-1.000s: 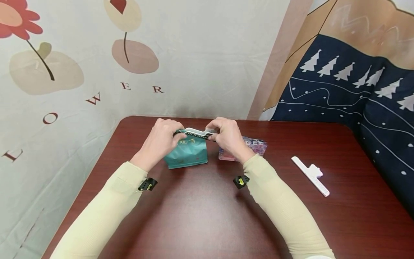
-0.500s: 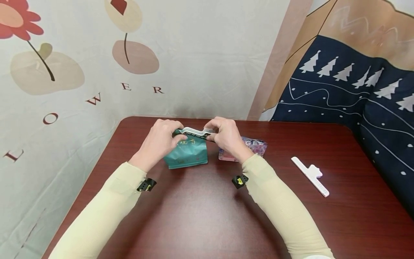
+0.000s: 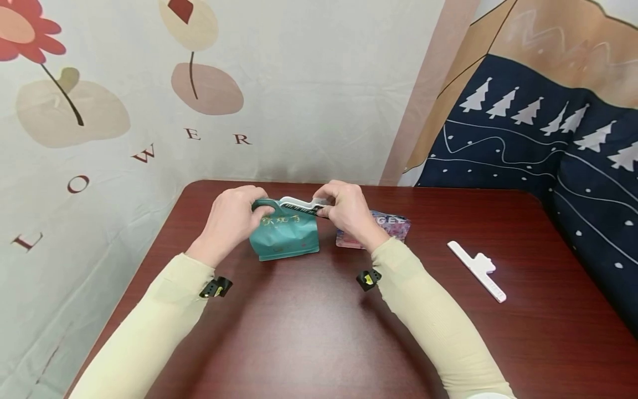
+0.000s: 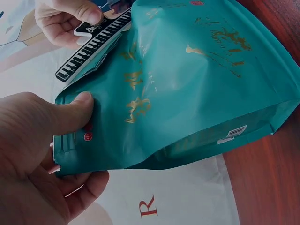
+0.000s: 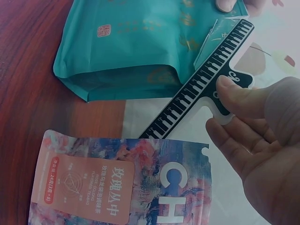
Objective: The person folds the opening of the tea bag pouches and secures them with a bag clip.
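A teal pouch point(image 3: 286, 239) with gold lettering stands on the table near its far edge. My left hand point(image 3: 228, 220) pinches the pouch's top corner between thumb and fingers; the left wrist view shows the thumb point(image 4: 75, 112) lying flat on the teal film. A long bag clip point(image 5: 192, 89), black with a piano-key print and a white back, lies slantwise across part of the pouch's top edge. Its handle is pinched by my right hand point(image 3: 350, 209), thumb on the black face. One clip end sticks out past the pouch on the right.
A pink and blue tea pouch point(image 3: 395, 224) stands behind my right wrist, partly covered by it. Farther right, a white bag clip point(image 3: 479, 270) lies on the dark red wooden table point(image 3: 319, 332). A printed cloth point(image 3: 319, 111) hangs behind the far edge.
My left hand has slid left, off the clip's left end and out to the pouch's corner, so more of the pouch's top shows. My right hand stays almost still on the clip.
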The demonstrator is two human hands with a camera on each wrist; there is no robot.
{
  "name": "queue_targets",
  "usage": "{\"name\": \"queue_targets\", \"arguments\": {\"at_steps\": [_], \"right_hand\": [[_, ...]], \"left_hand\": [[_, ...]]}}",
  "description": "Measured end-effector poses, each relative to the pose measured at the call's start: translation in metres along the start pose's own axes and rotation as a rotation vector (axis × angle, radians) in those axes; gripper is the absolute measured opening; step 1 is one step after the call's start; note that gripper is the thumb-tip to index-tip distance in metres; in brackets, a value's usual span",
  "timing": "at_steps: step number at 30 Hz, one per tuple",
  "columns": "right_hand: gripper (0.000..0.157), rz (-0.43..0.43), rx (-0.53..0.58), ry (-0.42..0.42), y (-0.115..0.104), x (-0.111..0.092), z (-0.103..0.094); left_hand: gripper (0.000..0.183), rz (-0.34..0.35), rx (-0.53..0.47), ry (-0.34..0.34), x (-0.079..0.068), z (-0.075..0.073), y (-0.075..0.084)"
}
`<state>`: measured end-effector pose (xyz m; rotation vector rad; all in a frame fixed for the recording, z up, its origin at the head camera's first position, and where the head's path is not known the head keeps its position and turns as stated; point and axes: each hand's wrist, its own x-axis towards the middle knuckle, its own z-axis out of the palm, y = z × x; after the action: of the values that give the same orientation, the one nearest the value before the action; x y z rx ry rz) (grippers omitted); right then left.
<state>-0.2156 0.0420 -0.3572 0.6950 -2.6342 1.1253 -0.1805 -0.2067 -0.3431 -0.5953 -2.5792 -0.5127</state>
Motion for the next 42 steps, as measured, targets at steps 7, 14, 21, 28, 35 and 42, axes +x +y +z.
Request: {"name": "queue_targets", "arguments": {"at_steps": [7, 14, 21, 28, 35, 42], "right_hand": [[0.022, -0.002, -0.014, -0.006, -0.002, -0.001, 0.000], [0.022, -0.018, -0.028, -0.018, -0.006, 0.000, 0.001], [0.023, -0.021, -0.037, -0.003, -0.007, 0.000, 0.003], [0.021, -0.031, -0.035, -0.005, -0.009, 0.003, 0.004], [0.021, -0.017, -0.006, -0.016, -0.011, 0.004, 0.004], [0.022, -0.008, 0.016, -0.020, -0.012, 0.005, 0.003]], "left_hand": [[0.017, 0.012, 0.007, 0.029, 0.000, 0.003, 0.001], [0.018, 0.028, 0.000, 0.033, 0.002, 0.003, 0.002], [0.018, 0.028, 0.001, 0.027, 0.001, 0.003, 0.002], [0.016, 0.022, 0.002, 0.020, 0.001, 0.004, 0.001], [0.014, -0.012, -0.021, -0.020, 0.001, 0.000, 0.000], [0.013, -0.052, -0.060, -0.051, 0.001, -0.002, -0.005]]}}
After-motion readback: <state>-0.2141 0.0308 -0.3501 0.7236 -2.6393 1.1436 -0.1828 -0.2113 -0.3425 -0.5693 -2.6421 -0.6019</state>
